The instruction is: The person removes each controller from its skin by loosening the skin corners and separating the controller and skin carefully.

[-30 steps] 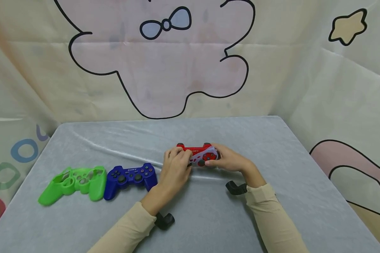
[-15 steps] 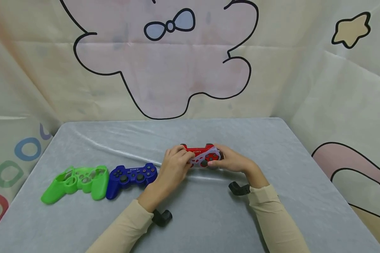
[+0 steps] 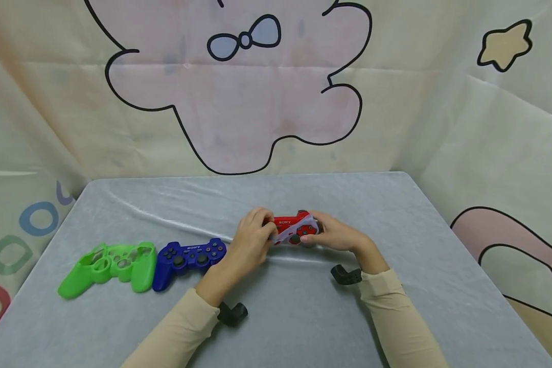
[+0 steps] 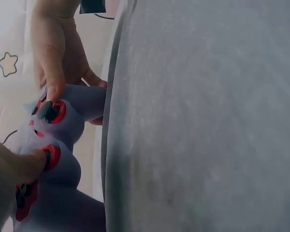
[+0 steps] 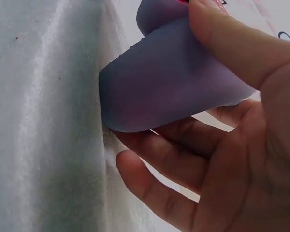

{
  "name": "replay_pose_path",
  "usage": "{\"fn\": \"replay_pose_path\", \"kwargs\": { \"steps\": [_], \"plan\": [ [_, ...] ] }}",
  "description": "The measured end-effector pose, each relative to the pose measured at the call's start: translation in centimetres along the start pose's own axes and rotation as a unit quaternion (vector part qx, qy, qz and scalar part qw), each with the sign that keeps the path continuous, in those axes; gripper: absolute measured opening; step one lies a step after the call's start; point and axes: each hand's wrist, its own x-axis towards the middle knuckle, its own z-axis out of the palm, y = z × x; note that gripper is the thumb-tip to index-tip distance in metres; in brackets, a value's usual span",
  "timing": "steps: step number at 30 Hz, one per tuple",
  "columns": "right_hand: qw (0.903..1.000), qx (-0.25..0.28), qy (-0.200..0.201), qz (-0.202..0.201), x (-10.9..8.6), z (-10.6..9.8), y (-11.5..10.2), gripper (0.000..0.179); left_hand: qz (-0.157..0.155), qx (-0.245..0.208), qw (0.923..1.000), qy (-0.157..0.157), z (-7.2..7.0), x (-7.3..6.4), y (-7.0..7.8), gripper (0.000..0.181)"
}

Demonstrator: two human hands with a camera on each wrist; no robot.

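Observation:
A red SONY game controller (image 3: 286, 221) is held over the middle of the table by both hands. A grey-purple silicone cover (image 4: 70, 208) lies over its handles and stick area, and the red body shows along the top in the head view. My left hand (image 3: 252, 236) grips the left end with bent fingers, hiding that side; in the left wrist view a fingertip is at one thumbstick (image 4: 50, 157). My right hand (image 3: 338, 232) holds the right handle, thumb on top and fingers beneath. The covered handle (image 5: 154, 82) fills much of the right wrist view.
Left of the hands lie a blue SONY controller (image 3: 189, 258) and, beside it, a bright green silicone cover (image 3: 112, 267). A pale grey cloth covers the table (image 3: 303, 317). A printed curtain (image 3: 303, 112) hangs behind. Black cameras (image 3: 232, 313) sit on both wrists.
The left hand has shifted slightly left along the controller, its fingers more raised and bent. The right hand keeps its hold almost unmoved. Blue controller and green cover stay put.

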Motion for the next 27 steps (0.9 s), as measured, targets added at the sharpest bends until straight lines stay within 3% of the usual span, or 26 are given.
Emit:
{"fn": "replay_pose_path", "kwargs": {
  "steps": [3,6,10,12,14,19,27],
  "plan": [
    [1.0000,0.005,0.001,0.003,0.0,0.1,0.0,0.044,-0.021,-0.018,0.9995,-0.014,-0.2,0.0,-0.1,0.027],
    [0.9998,0.016,0.007,0.012,0.1,0.2,0.1,0.045,-0.072,-0.075,0.9938,-0.039,-0.7,0.0,-0.3,0.044],
    [0.9993,0.019,0.026,0.021,0.2,0.2,0.2,0.048,-0.164,-0.158,0.9711,-0.071,-1.9,0.1,-0.6,0.065],
    [0.9989,0.009,0.041,0.022,0.3,0.2,0.2,0.052,-0.205,-0.177,0.9590,-0.083,-2.3,0.2,-0.8,0.070],
    [0.9978,-0.003,0.057,0.032,0.4,0.3,0.1,0.059,-0.231,-0.181,0.9519,-0.088,-2.6,0.2,-0.9,0.071],
    [0.9937,-0.001,0.096,0.059,0.5,0.4,0.0,0.075,-0.256,-0.160,0.9504,-0.076,-2.0,0.2,-1.2,0.071],
    [0.9941,0.007,0.101,0.040,0.8,0.6,0.2,0.079,-0.272,-0.139,0.9499,-0.067,-1.4,-0.2,-1.6,0.072]
  ]
}}
